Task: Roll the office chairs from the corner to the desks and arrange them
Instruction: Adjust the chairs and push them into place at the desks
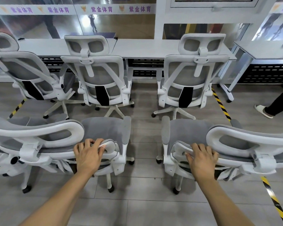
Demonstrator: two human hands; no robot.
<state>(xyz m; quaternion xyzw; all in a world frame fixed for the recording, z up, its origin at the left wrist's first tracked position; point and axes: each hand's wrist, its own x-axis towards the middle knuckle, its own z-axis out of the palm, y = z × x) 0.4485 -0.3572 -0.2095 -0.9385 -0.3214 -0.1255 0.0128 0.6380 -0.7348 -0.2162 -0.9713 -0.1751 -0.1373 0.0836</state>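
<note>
1. One grey plank floor (145,201) fills the lower view.
2. One glass wall (121,26) runs behind the desks. It carries a white banner with purple lettering. The reflections in it are hard to make out.
3. Two desks show. The long white desk (145,49) stands against the glass, and the second desk (260,51) is cut off at the right edge.
4. There are five white-framed grey mesh office chairs.
   - Three are pushed up to the long desk: the far left chair (28,70), turned at an angle and cut by the frame edge, the middle chair (101,74) and the far right chair (191,74).
   - Two stand nearer, side by side and apart, on open floor behind that row: the near left chair (104,128) and the near right chair (186,129). Their headrests run out of frame and their bases are partly hidden.
5. Three strips of yellow-black tape (220,105) lie on the floor.
6. One other person's leg (279,101), with a pale slipper (262,111), enters at the right. The rest of that person is out of view.
7. Two bare hands show. The left hand (88,154) curls its fingers over the near left chair's backrest top. The right hand (203,157) wraps its fingers over the near right chair's backrest top.
</note>
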